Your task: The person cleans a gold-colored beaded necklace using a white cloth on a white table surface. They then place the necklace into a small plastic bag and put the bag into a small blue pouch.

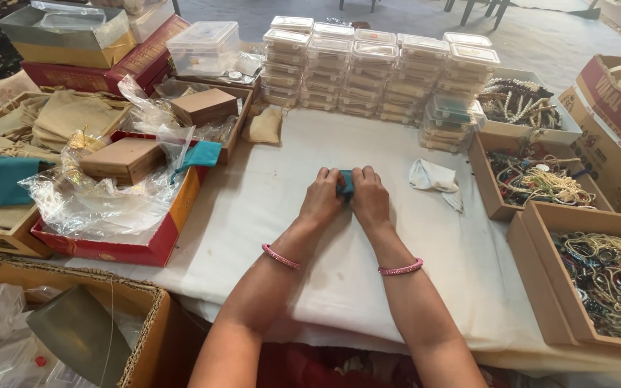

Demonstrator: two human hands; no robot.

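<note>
Teal pouch (346,184) sits mid-worktop, pinched between both hands; worktop (339,287) white-clothed; stacked clear boxes (379,72) at 12 o'clock; bead-filled cardboard trays (598,273) at 3 o'clock; red box with plastic wrap (116,215) at 9 o'clock; left hand (322,197), right hand (370,199) closed on pouch, touching; white cloth (433,177) at 2 o'clock

Teal pouch (346,184), white tablecloth (339,273)

Two hands (323,197), two pink bangles (280,256), three bead boxes (501,212), two teal pouches (1,181)
</note>
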